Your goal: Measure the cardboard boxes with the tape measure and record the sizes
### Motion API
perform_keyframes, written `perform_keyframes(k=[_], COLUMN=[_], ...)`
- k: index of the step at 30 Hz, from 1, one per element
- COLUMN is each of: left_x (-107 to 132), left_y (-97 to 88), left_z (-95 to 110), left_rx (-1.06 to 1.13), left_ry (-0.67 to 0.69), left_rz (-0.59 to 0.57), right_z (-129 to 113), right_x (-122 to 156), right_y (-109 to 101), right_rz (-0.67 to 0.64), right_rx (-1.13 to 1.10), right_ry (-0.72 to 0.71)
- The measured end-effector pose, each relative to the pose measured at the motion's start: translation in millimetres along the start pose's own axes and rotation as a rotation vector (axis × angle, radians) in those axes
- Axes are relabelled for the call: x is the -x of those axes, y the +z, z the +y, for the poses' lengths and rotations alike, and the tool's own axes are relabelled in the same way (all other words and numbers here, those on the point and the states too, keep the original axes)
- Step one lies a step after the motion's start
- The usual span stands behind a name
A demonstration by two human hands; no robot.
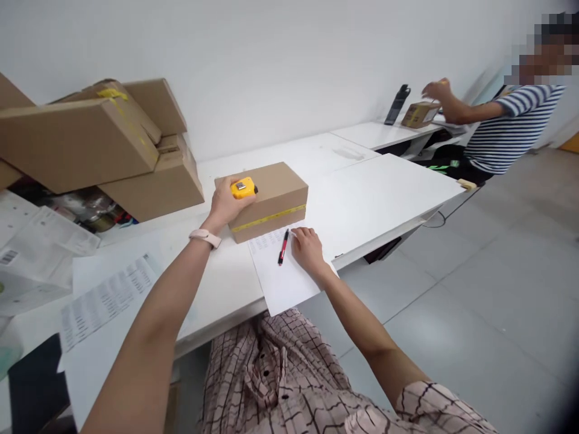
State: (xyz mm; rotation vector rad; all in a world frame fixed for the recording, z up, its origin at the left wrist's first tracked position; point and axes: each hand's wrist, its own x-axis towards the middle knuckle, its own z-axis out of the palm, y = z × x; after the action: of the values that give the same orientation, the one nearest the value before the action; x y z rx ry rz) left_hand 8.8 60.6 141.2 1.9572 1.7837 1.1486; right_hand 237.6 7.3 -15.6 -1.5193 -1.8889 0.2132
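A yellow tape measure (243, 188) is gripped in my left hand (226, 204), fingers wrapped round its case at the near left top edge of a brown cardboard box (275, 181). Along the box's front face runs a thin yellow strip (271, 217); whether it is packing tape or the measure's blade I cannot tell. My right hand (308, 248) lies palm down on a white paper sheet (287, 283), fingers loosely bent and holding nothing visible. Just left of those fingers a red and black pen (283, 247) rests on the sheet. Printed rows show near the box.
Cardboard boxes (76, 141) are piled at the left, beside white packages (36, 253). Printed papers (108, 298) lie on the white table (362, 187) near my left arm. At the right, another person in a striped shirt (515, 129) sits by a small box (420, 114) and dark bottle (397, 105).
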Motion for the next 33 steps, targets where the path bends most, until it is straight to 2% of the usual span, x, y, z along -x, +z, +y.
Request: perform_keyframes(k=[2,4,5,7,9,10,11,14,18,21,25,29,33], left_x=[16.7,35.9,44.7,57.5,63.0,63.4,62.7,56.0,36.6,14.9,-7.2,-11.4,-13.0], left_y=[-4.1,-6.5,-6.8,-6.3,-5.9,-6.6,-8.0,-18.3,-46.2,-74.3,-104.5,-110.6,-98.5], left_z=[14.8,32.2,40.4,53.6,60.5,61.5,61.2,54.7,34.2,3.9,-47.1,-82.3,-93.8], left_rx=[0.156,0.327,0.397,0.487,0.516,0.519,0.525,0.549,0.611,0.6,0.579,0.563,0.55], left_ry=[-0.005,-0.019,-0.024,-0.034,-0.047,-0.059,-0.076,-0.125,-0.143,-0.18,-0.329,-0.392,-0.423], left_rz=[-0.088,-0.229,-0.283,-0.338,-0.335,-0.33,-0.333,-0.319,-0.217,-0.088,0.044,0.03,-0.021], right_z=[-8.4,-19.4,-25.6,-38.4,-50.4,-55.8,-60.6,-70.3,-66.0,-46.5,-10.4,12.6,15.4], right_x=[-5.7,-17.8,-25.7,-42.9,-58.2,-64.5,-69.8,-85.1,-127.3,-176.8,-225.1,-229.7,-219.2], right_y=[-12.3,-30.6,-41.4,-63.3,-80.7,-86.4,-90.0,-91.2,-88.2,-88.6,-80.9,-62.3,-47.9], right_rz=[0.162,0.223,0.169,-0.07,-0.318,-0.388,-0.419,-0.403,-0.29,-0.134,-0.039,-0.037,-0.137], right_rx=[-0.256,-0.601,-0.785,-1.105,-1.265,-1.292,-1.293,-1.25,-1.254,-1.228,-1.011,-0.852,-0.781], right_ry=[0.046,0.12,0.151,0.18,0.163,0.163,0.174,0.212,0.18,0.205,0.372,0.472,0.505])
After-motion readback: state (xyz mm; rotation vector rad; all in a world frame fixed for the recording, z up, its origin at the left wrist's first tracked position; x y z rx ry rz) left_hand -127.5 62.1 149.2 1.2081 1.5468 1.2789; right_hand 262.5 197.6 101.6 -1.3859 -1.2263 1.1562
